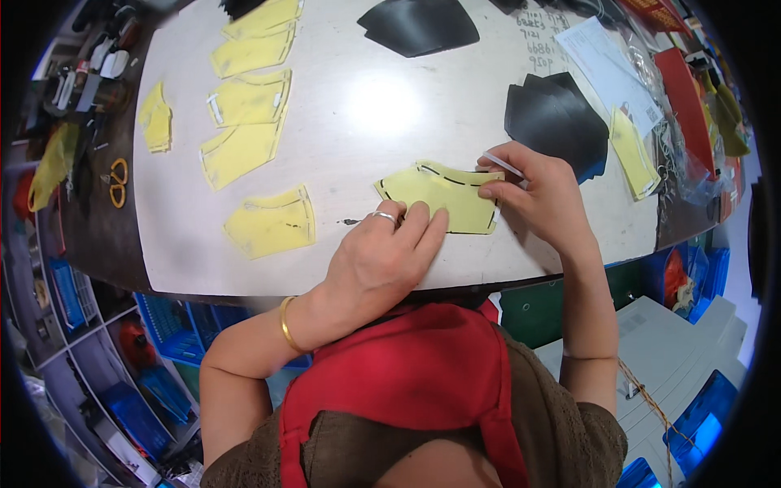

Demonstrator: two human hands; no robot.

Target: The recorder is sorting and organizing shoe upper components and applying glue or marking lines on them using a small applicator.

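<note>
A yellow pattern template (460, 202) lies on the white table in front of me. Black shows along its edge slots and as a thin line at its lower edge, as if a black piece lies beneath. My left hand (389, 248), with a ring and a gold bracelet, presses the template's left part down with bent fingertips. A slim white marking pen (503, 165) is pinched in my right hand (537, 191), at the template's right end. The pen's tip is hard to make out behind the fingers.
Another yellow template (272, 221) lies left of my left hand, with more templates (248, 138) beyond it. Black cut pieces (557, 122) are stacked at the right, others (419, 26) at the far side. Yellow-handled scissors (119, 183) lie far left; a paper sheet (606, 69) lies far right.
</note>
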